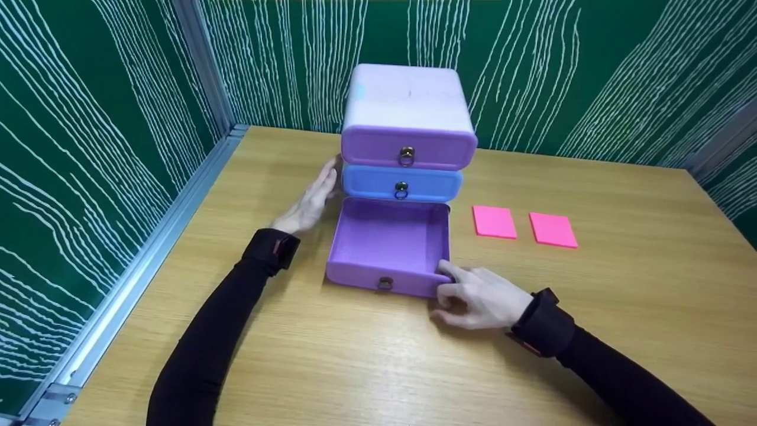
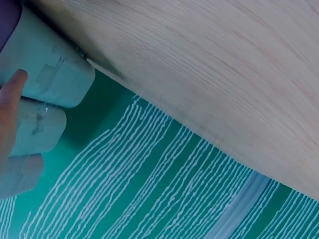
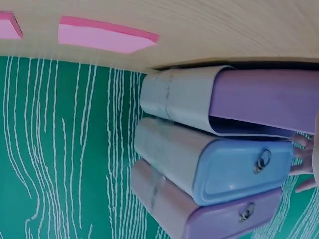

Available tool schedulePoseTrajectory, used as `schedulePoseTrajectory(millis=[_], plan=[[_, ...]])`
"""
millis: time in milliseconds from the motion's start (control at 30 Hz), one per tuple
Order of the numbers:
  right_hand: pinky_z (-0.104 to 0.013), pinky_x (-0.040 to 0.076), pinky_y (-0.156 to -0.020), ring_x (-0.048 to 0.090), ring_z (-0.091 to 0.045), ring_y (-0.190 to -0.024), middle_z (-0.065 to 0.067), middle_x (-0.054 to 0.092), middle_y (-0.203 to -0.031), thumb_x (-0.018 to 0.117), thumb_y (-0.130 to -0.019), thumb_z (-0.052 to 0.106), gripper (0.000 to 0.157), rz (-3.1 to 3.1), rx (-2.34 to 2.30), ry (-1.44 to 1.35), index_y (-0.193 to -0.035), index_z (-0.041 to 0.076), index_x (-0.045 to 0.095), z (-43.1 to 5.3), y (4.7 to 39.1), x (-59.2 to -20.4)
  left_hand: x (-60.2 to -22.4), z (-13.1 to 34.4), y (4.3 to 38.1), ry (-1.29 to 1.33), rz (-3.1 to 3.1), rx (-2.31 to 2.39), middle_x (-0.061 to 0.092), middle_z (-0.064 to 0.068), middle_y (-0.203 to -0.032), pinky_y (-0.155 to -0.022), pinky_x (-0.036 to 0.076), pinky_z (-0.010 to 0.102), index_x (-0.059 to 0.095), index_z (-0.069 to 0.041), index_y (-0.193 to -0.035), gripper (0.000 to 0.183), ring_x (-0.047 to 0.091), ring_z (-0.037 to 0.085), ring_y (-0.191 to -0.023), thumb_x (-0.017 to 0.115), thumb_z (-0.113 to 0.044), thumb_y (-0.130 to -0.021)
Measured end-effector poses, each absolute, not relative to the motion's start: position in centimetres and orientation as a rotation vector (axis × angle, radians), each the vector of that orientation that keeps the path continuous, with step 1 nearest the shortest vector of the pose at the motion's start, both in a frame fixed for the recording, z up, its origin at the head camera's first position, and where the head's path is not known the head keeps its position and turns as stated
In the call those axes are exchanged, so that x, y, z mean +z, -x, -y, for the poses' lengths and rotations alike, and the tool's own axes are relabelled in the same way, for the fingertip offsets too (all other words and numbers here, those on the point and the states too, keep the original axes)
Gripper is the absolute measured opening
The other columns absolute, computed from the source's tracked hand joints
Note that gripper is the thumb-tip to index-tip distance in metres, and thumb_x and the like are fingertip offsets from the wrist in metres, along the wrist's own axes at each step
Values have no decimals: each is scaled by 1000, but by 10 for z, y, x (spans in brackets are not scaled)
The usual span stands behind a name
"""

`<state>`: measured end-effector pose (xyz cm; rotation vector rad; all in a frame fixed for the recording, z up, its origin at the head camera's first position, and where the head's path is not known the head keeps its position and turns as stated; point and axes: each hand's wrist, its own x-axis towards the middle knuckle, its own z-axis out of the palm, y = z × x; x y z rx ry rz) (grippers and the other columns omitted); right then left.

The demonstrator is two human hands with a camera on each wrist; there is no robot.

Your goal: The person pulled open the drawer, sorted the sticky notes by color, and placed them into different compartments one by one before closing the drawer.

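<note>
A small drawer unit of three stacked white boxes stands on the table, bound along the side with clear tape. Its bottom purple drawer is pulled far out, and nothing lies inside it. The blue drawer in the middle and the purple top drawer are closed. My left hand rests on the unit's left side with extended fingers. At the front right corner of the bottom drawer, my right hand grips the front wall, index finger over its edge. Each drawer front carries a ring pull.
Two pink sticky-note pads lie side by side on the wooden table, right of the unit. Green panels with white wavy lines stand behind and at the sides. A metal rail runs along the left edge.
</note>
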<state>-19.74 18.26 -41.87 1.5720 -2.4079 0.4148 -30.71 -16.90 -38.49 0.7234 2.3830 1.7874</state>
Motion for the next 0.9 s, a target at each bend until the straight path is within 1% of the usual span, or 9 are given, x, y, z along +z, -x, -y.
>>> schedulePoseTrajectory(millis=[100,233,333,433,533,633,700,800,900], plan=[[-8,38,-48,43,1,-56,-3,54,-109,80,-82,31,22,2345,430,-1585,-79,21,60,-185,195,-416,-386,169,307,-721,-2384,1784,9,14,-169,-123,26,56,4,-12,-162,65,26,37,-151,16,-40,-105],[-10,45,-54,48,-2,-60,-5,53,-103,79,-83,29,23,2216,564,-1563,-86,14,63,-191,198,-410,-387,171,308,-695,-2405,1759,10,13,-169,-122,26,59,3,-15,-162,65,29,39,-150,16,-43,-105],[-10,42,-53,44,0,-60,1,50,-82,77,-84,18,25,2106,696,-1542,-74,12,55,-200,207,-404,-388,172,308,-678,-2423,1741,10,13,-169,-122,27,57,3,-15,-162,66,29,39,-150,16,-44,-104],[-8,30,-46,33,5,-54,8,39,-61,74,-81,6,38,2100,737,-1462,-62,15,43,-214,222,-395,-388,171,308,-695,-2413,1754,9,13,-169,-124,27,53,3,-12,-162,66,27,38,-151,16,-43,-105],[-8,29,-48,36,3,-54,9,42,-57,77,-79,4,37,2244,715,-1267,-61,16,46,-233,241,-388,-390,171,309,-721,-2394,1778,9,13,-169,-125,26,52,4,-11,-162,65,26,38,-151,16,-42,-106],[-12,38,-61,47,-5,-68,3,55,-74,81,-80,5,22,2434,743,-1040,-76,9,60,-251,259,-390,-392,170,310,-717,-2390,1774,8,12,-170,-125,25,52,3,-13,-162,64,27,37,-151,16,-42,-107],[-20,44,-76,53,-14,-86,-5,61,-92,81,-81,6,18,2527,771,-959,-90,4,66,-260,268,-395,-393,170,310,-713,-2397,1758,9,13,-170,-124,27,52,4,-14,-162,63,29,37,-150,16,-41,-107],[-41,47,-98,51,-30,-114,-18,59,-120,80,-83,8,32,2631,776,-904,-111,0,67,-269,278,-405,-393,171,310,-705,-2404,1741,8,12,-170,-124,28,51,4,-16,-162,62,31,37,-150,16,-41,-107],[-64,36,-110,38,-44,-136,-25,44,-147,77,-87,18,50,2752,675,-833,-133,3,61,-273,285,-414,-391,172,311,-715,-2397,1756,9,10,-170,-124,27,50,5,-17,-162,62,29,36,-150,16,-43,-107]])
